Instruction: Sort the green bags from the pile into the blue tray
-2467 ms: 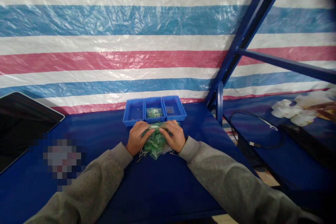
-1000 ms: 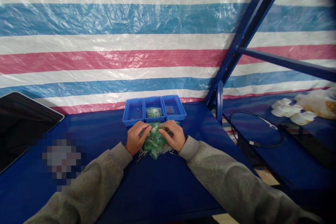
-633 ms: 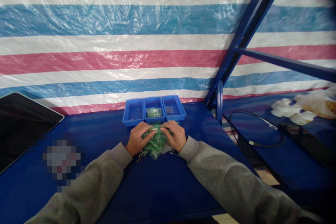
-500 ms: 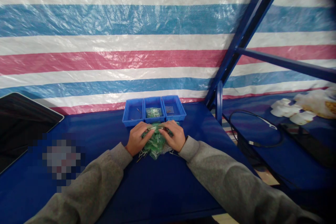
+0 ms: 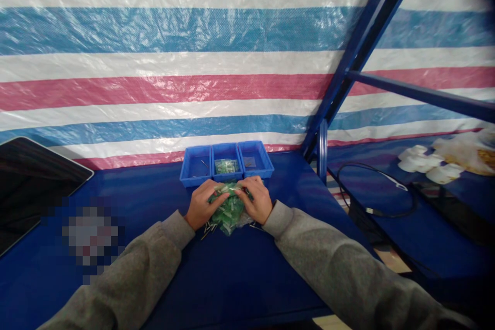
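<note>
My left hand (image 5: 204,202) and my right hand (image 5: 256,199) face each other over a pile of green plastic packets (image 5: 229,216) on the table. Between their thumbs and fingers a small green clear bag (image 5: 231,188) is pinched from both sides. Its contents are too small to make out. Loose thin metal pieces (image 5: 208,229) stick out by the pile's left edge. The hands hide part of the pile and the tips of several fingers.
Behind the hands stand three joined blue trays; the left tray (image 5: 185,167) holds thin pieces, the middle tray (image 5: 227,176) green packets. A dark-screened device (image 5: 31,185) lies left. At right are a blue frame post (image 5: 322,152), a black cable (image 5: 371,212) and white rolls (image 5: 419,160).
My fingers have shifted slightly on the green bag, and more of it shows between the two hands. The trays and the pile look the same.
</note>
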### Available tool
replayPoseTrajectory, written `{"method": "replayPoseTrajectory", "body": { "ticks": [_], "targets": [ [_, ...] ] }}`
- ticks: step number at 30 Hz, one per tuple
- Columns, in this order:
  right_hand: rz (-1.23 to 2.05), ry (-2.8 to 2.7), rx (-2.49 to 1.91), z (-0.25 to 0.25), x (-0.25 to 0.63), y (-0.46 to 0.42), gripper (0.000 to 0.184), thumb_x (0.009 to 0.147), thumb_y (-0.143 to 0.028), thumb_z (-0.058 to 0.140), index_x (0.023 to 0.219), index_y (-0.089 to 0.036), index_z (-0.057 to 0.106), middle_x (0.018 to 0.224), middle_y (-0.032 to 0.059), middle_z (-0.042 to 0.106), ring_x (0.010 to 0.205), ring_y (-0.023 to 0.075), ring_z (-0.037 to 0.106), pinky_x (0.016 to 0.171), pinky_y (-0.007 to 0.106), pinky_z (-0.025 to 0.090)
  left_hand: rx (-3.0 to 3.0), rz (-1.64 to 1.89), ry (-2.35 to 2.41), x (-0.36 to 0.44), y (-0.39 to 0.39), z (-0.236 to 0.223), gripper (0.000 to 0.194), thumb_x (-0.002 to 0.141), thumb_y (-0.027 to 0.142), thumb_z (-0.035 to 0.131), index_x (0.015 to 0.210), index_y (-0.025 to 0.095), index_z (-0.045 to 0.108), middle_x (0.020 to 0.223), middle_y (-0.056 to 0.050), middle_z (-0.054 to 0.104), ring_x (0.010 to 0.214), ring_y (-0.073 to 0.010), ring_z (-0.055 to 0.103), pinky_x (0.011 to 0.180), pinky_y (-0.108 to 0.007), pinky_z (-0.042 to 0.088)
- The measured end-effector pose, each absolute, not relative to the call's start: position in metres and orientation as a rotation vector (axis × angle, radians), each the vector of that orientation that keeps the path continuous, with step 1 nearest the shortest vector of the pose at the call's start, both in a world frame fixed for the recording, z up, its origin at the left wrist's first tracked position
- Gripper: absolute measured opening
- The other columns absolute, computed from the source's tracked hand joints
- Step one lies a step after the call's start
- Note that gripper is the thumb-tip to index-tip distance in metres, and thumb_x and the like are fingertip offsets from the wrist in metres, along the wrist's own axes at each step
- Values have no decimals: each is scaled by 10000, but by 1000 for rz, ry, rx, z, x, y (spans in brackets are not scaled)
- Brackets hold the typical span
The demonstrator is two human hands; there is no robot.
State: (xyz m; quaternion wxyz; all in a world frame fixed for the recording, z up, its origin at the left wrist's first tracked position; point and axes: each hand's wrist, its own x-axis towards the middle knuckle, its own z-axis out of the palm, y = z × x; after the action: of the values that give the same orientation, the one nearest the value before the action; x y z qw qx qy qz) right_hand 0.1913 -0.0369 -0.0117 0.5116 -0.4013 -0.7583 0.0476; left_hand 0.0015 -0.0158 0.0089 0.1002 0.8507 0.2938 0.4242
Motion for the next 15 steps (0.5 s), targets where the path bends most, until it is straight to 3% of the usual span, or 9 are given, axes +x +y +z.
{"method": "replayPoseTrajectory", "body": {
  "ticks": [8,15],
  "targets": [
    [98,-1856,-967,-12,190,-37,186,884,-325,471,821,-179,567,690,32,576,688,170,527,714,338,374,2559,1225,900,0,-15,7,140,865,262,516,811,149,578,715,-24,561,689,-131,527,655,-257,437],
    [67,-1888,-944,-13,190,-37,158,872,-297,483,799,-177,557,722,45,578,726,179,534,726,340,371,2536,1232,958,0,-14,4,167,864,303,527,858,153,601,714,-11,582,667,-115,548,635,-225,427]
  ]
}}
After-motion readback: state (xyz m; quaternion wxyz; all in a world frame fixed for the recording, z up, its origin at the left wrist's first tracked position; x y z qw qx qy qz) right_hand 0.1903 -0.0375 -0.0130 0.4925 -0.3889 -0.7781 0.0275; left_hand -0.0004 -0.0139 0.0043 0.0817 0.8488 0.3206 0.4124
